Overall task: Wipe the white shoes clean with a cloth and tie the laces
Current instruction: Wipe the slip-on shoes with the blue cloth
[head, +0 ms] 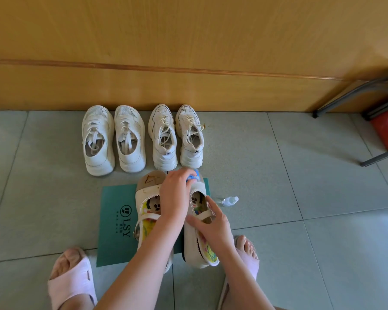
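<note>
Two cream strap shoes are sitting on a flat green LSY paper bag in the lower middle of the frame, with cartoon-print insoles showing inside them. My left hand is pinching a blue cloth against the toe of the right-side shoe, and my right hand is gripping that one around its strap. A small clear plastic bottle is lying on the floor just right of it, and I can't tell what's in it. Four white lace-up sneakers are lining the wooden wall above.

I've 1 view: head cam, wide-angle, aimed fwd + steeply down at floor. Left hand, right hand close, mid-frame; wall far; slippers at near edge.
</note>
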`<state>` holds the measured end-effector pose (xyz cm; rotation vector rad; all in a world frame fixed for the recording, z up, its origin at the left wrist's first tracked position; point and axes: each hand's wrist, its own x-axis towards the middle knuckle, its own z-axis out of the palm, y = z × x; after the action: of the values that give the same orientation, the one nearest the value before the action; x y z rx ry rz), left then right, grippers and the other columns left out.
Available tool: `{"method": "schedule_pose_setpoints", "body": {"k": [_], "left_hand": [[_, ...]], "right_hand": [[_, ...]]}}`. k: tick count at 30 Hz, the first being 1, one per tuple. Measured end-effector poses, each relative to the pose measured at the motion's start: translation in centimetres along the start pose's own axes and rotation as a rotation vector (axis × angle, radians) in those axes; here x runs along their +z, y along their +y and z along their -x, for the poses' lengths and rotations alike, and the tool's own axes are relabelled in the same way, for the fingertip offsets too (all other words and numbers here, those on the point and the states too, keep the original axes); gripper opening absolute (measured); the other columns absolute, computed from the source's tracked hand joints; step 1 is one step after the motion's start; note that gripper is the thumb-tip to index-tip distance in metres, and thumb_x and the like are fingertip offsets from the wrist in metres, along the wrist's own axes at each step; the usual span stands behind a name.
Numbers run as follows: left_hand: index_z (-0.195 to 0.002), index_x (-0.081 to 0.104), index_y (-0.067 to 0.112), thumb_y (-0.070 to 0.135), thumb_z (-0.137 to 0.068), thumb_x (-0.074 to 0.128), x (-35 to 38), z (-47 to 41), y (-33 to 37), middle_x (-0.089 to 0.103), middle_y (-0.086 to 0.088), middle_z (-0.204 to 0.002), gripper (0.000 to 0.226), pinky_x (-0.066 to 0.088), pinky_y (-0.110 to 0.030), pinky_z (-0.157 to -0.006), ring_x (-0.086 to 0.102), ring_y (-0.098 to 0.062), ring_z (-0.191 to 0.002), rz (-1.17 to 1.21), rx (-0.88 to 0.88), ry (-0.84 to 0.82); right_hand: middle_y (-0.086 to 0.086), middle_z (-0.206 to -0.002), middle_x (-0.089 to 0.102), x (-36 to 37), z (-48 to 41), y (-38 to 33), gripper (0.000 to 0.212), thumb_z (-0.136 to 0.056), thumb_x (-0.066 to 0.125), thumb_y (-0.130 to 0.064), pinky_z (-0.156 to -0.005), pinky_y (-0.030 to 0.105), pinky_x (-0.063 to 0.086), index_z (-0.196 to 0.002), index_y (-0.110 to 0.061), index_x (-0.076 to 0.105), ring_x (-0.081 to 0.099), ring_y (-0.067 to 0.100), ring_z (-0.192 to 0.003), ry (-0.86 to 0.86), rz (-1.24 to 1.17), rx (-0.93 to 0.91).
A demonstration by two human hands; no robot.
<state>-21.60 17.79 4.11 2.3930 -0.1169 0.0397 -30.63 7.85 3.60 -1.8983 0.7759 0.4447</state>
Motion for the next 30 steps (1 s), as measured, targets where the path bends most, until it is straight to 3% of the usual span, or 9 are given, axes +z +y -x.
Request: {"method": "schedule_pose_setpoints", "body": {"k": [4, 8, 11, 15, 19, 22, 24, 26, 30], "left_hand": [[-0.086, 0.072, 0.020, 0.015, -0.072, 0.080, 0.2, 1.5, -0.9, 0.069, 0.005, -0.078, 0.016, 0.038, -0.013, -0.059, 0.064, -0.014, -0.073, -0.064, 0.101, 0.050], [-0.093, 0.069, 0.025, 0.026, -0.085, 0.068, -0.4, 3.0, -0.4, 0.067, 0.010, -0.084, 0.008, 0.037, -0.017, -0.060, 0.058, -0.010, -0.078, 0.044, -0.053, -0.002], [-0.095, 0.066, 0.027, 0.030, -0.087, 0.063, -0.7, 4.2, -0.1, 0.067, 0.013, -0.087, 0.009, 0.046, -0.020, -0.064, 0.059, -0.006, -0.080, 0.217, -0.139, -0.051], [-0.093, 0.066, 0.024, 0.025, -0.086, 0.066, -1.7, 4.3, -0.3, 0.067, 0.015, -0.086, 0.007, 0.051, -0.022, -0.070, 0.062, -0.003, -0.082, 0.412, -0.279, 0.051], [-0.092, 0.066, 0.020, 0.022, -0.087, 0.065, -2.2, -0.4, -0.2, 0.064, 0.011, -0.085, 0.005, 0.043, -0.013, -0.064, 0.059, -0.007, -0.078, 0.392, -0.266, 0.132], [-0.095, 0.066, 0.020, 0.023, -0.088, 0.063, -1.4, -4.5, -0.2, 0.065, 0.011, -0.091, 0.008, 0.047, -0.020, -0.067, 0.059, -0.008, -0.083, 0.331, -0.175, 0.034], [-0.095, 0.065, 0.024, 0.026, -0.088, 0.062, -0.4, -5.7, -0.7, 0.068, 0.006, -0.092, 0.008, 0.050, -0.031, -0.068, 0.061, -0.013, -0.084, 0.198, -0.103, -0.141], [-0.094, 0.066, 0.026, 0.028, -0.089, 0.061, 0.2, -5.7, -1.1, 0.067, 0.004, -0.092, 0.008, 0.046, -0.031, -0.067, 0.060, -0.016, -0.083, 0.131, -0.066, -0.300], [-0.094, 0.066, 0.028, 0.030, -0.089, 0.060, 0.1, -5.5, -2.0, 0.068, 0.003, -0.094, 0.008, 0.045, -0.030, -0.066, 0.059, -0.014, -0.081, 0.146, -0.040, -0.322]], "right_hand": [[-0.017, -0.118, 0.060, 0.4, 0.2, -0.3, 0.091, -0.057, 0.069, -0.070, -0.086, 0.036, 0.051, -0.138, -0.050, 0.030, 0.058, 0.007, -0.106, 0.024, 0.100, -0.010], [-0.016, -0.121, 0.060, 0.3, 0.4, -0.4, 0.088, -0.060, 0.068, -0.069, -0.087, 0.035, 0.050, -0.138, -0.048, 0.033, 0.057, 0.006, -0.108, 0.047, 0.128, -0.030], [-0.016, -0.116, 0.062, 0.1, 0.4, -0.3, 0.089, -0.056, 0.066, -0.073, -0.086, 0.034, 0.052, -0.136, -0.048, 0.036, 0.059, 0.005, -0.103, 0.042, 0.084, -0.037], [-0.017, -0.116, 0.061, -0.2, 0.4, -0.2, 0.084, -0.063, 0.073, -0.061, -0.084, 0.029, 0.050, -0.137, -0.048, 0.036, 0.059, 0.004, -0.102, 0.017, 0.043, -0.035], [-0.015, -0.121, 0.059, -0.5, 0.5, -0.1, 0.081, -0.068, 0.075, -0.054, -0.079, 0.025, 0.051, -0.138, -0.048, 0.034, 0.059, 0.005, -0.102, -0.020, -0.003, -0.025], [-0.015, -0.120, 0.059, -0.7, 0.5, -0.1, 0.081, -0.069, 0.075, -0.052, -0.078, 0.023, 0.050, -0.138, -0.048, 0.034, 0.059, 0.003, -0.100, -0.030, -0.023, -0.027], [-0.016, -0.120, 0.059, -0.7, 0.6, 0.0, 0.080, -0.069, 0.075, -0.052, -0.079, 0.024, 0.050, -0.138, -0.048, 0.035, 0.059, 0.002, -0.101, -0.027, -0.039, -0.023], [-0.017, -0.121, 0.058, -0.8, 0.6, 0.0, 0.078, -0.069, 0.075, -0.050, -0.079, 0.023, 0.048, -0.137, -0.047, 0.036, 0.057, 0.002, -0.103, -0.025, -0.052, -0.023], [-0.020, -0.116, 0.059, -0.7, 0.4, 0.0, 0.073, -0.070, 0.075, -0.049, -0.080, 0.025, 0.051, -0.133, -0.051, 0.038, 0.058, -0.001, -0.099, -0.015, -0.045, -0.023]]}}
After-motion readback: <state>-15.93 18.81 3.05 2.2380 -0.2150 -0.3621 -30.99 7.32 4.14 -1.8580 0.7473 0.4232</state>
